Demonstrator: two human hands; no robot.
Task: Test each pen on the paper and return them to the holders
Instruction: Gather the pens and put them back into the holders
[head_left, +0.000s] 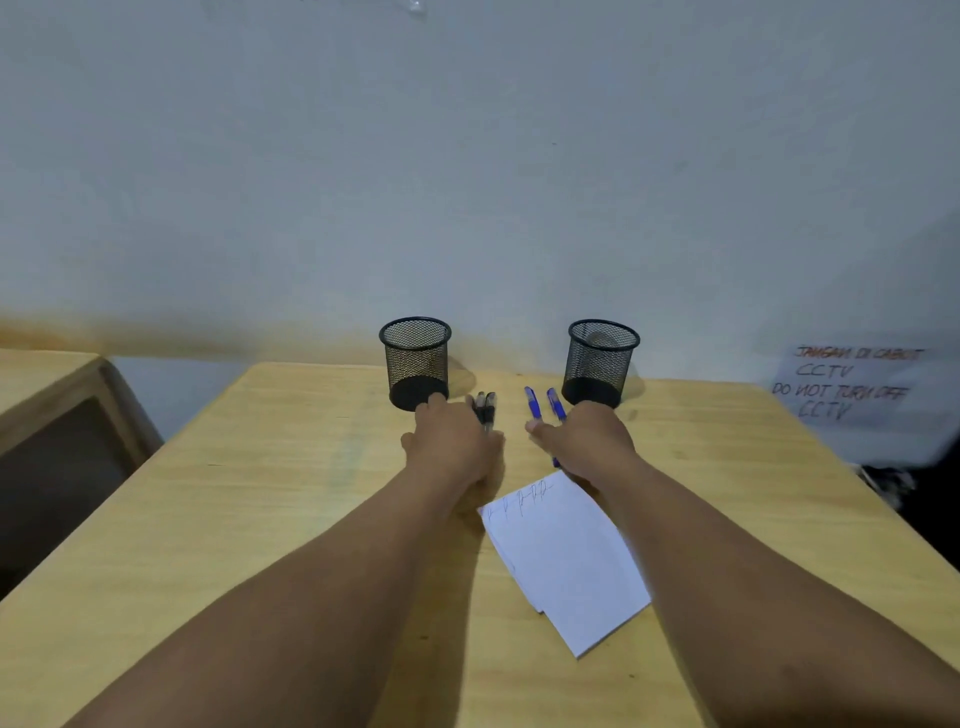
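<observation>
Two black mesh holders stand at the back of the wooden table, the left holder (415, 364) and the right holder (601, 364); both look empty. My left hand (452, 441) lies over a bunch of black pens (485, 408) just right of the left holder, its fingers curled down around them. My right hand (587, 441) covers two blue pens (543, 405) just left of the right holder, with the fingers curled over them. The pens' far ends stick out past both hands. The white paper (566, 551), with several pen marks along its top edge, lies near my right wrist.
The table (260, 493) meets a pale wall at the back. A second wooden desk (47, 395) stands off to the left. A handwritten CCTV notice (852, 384) hangs on the right, with a dark gap below it.
</observation>
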